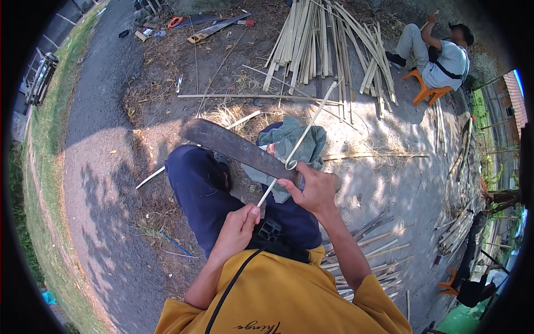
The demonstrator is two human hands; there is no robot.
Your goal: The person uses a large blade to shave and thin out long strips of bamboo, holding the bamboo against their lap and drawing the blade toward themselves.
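Observation:
My left hand (pixel 236 230) is closed around the near end of a thin, pale stick (pixel 315 122), which looks like bamboo and slants up and away to the right. In my right hand (pixel 315 190) is a machete (pixel 231 143), gripped near the base of its broad dark blade. The blade points to the far left and crosses the stick, touching it. A pale curled shaving (pixel 291 165) sits where the two meet. A grey-green cloth (pixel 311 142) lies over my right knee, under the stick. The machete's handle is mostly hidden by my fingers.
Long split strips (pixel 303 44) lie piled ahead, with more strips (pixel 378 259) at my right side. Saws (pixel 217 28) rest on the ground at the far left. A person (pixel 445 58) sits on an orange stool (pixel 425 89) at the far right; another person (pixel 475 286) is lower right.

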